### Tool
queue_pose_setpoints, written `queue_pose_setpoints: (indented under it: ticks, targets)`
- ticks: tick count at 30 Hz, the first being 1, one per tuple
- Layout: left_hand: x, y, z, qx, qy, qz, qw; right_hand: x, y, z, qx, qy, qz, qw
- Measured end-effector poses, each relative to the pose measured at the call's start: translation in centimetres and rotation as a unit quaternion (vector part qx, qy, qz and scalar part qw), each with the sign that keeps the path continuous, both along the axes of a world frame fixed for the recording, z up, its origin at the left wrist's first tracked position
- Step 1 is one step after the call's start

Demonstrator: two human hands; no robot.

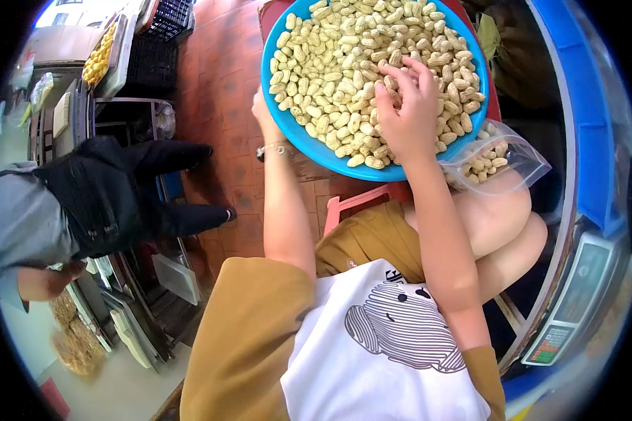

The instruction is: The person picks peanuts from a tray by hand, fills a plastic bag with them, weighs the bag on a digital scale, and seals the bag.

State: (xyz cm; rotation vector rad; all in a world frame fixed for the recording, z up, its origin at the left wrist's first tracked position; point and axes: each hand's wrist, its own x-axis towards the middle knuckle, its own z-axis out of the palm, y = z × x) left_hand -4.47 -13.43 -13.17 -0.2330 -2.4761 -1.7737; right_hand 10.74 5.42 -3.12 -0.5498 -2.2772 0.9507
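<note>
Our right hand (399, 90) reaches over the peanuts (323, 77), its thumb and fingers curved and spread apart, with the fingertips down at the unshelled pods on the right side of the heap. Our left hand (265, 116) is at the left side of the blue basin (314, 154), against its outer edge; the rim hides most of its fingers, so we cannot tell whether they are spread or pressed together. A bracelet (272, 149) circles our left wrist. The peanuts fill the round basin nearly from side to side, paler on the left and browner on the right. The basin sits above a red surface (494, 105) that shows past its edge. Just beside the basin, over our bare legs (498, 210), a clear bag (534, 170) holds more peanuts. Part of a pink stool (340, 207) shows below the basin. Farther right we see a blue tray (600, 133) and a scale (572, 298). Well to our left, across the tiled floor (225, 91), stands another person (84, 200) in a grey top and dark clothing.
</note>
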Motion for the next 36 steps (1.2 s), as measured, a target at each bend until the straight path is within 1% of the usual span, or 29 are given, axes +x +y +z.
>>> queue_pose_setpoints:
  ticks: [1, 2, 3, 5, 7, 8, 9, 10, 11, 12, 13, 14, 17, 18, 21, 22, 25, 28, 31, 32, 34, 36]
  targets:
    - [0.0, -0.5, 1.3, -0.047, 0.043, 0.042, 0.997, 0.0, 0.0, 0.1, 0.014, -0.003, -0.013, 1.0]
    - [0.1, -1.2, 2.6, -0.068, 0.073, 0.087, 0.991, 0.1, 0.0, 0.0, 0.01, -0.001, -0.013, 1.0]
    - [0.4, -1.7, 3.8, -0.046, 0.06, 0.126, 0.989, 0.1, 0.1, -0.1, -0.003, 0.008, -0.008, 1.0]
    - [0.9, -2.0, 5.1, 0.073, 0.074, 0.128, 0.986, 0.1, 0.3, -0.4, -0.028, 0.023, 0.005, 0.999]
    - [3.2, -0.4, 8.2, -0.042, 0.167, 0.089, 0.981, -0.1, 0.1, -0.7, -0.059, 0.024, 0.006, 0.998]
    - [4.4, 1.0, 9.6, -0.097, 0.215, 0.067, 0.969, -0.4, 0.2, -0.9, -0.065, 0.033, -0.001, 0.997]
    - [5.5, 2.2, 10.4, -0.097, 0.23, 0.011, 0.968, -0.6, 0.3, -0.9, -0.07, 0.042, -0.008, 0.997]
    - [6.9, 3.7, 11.1, -0.124, 0.245, -0.025, 0.961, -0.7, 0.1, -0.7, -0.124, 0.061, -0.021, 0.99]
    - [8.6, 5.4, 11.7, -0.141, 0.22, -0.066, 0.963, -0.6, 0.4, -0.6, -0.131, 0.093, -0.023, 0.987]
    - [9.1, 6.5, 10.7, -0.181, 0.267, -0.121, 0.939, -0.4, 0.7, -0.5, -0.139, 0.125, -0.024, 0.982]
    - [10.2, 7.6, 10.6, -0.218, 0.254, -0.178, 0.925, -0.4, 0.8, -0.3, -0.147, 0.158, -0.024, 0.976]
    - [11.2, 8.0, 10.8, -0.254, 0.259, -0.241, 0.9, -0.1, 1.0, 0.3, -0.104, 0.173, -0.039, 0.979]
    - [11.4, 8.4, 11.7, -0.28, 0.243, -0.292, 0.882, 0.7, 0.7, 1.4, -0.151, 0.217, -0.048, 0.963]
    - [10.8, 8.3, 11.3, -0.249, 0.237, -0.314, 0.885, 0.8, 0.7, 1.4, -0.16, 0.217, -0.05, 0.962]
    - [10.8, 8.4, 11.4, -0.281, 0.229, -0.354, 0.862, 0.7, 0.8, 0.7, -0.096, 0.192, -0.063, 0.975]
    - [10.7, 8.6, 11.2, -0.267, 0.226, -0.343, 0.872, 0.7, 0.8, 0.4, -0.078, 0.176, -0.071, 0.979]
    - [10.4, 9.4, 10.5, -0.31, 0.236, -0.306, 0.869, 0.6, 1.0, -0.2, -0.015, 0.114, -0.095, 0.989]
    - [10.1, 9.7, 9.9, -0.329, 0.25, -0.294, 0.862, 0.8, 0.8, -0.7, 0.055, 0.04, -0.125, 0.99]
    - [9.2, 10.9, 9.6, -0.341, 0.217, -0.214, 0.889, 0.9, 0.5, -1.0, 0.096, 0.005, -0.144, 0.985]
    - [9.2, 11.3, 9.7, -0.309, 0.211, -0.18, 0.91, 0.9, 0.4, -1.2, 0.1, -0.002, -0.147, 0.984]
    - [8.5, 12.1, 8.9, -0.301, 0.189, -0.168, 0.919, 0.8, 0.2, -1.5, 0.098, -0.006, -0.128, 0.987]
    - [8.2, 12.0, 8.5, -0.28, 0.173, -0.169, 0.929, 0.2, -0.1, -1.9, 0.123, -0.014, -0.112, 0.986]
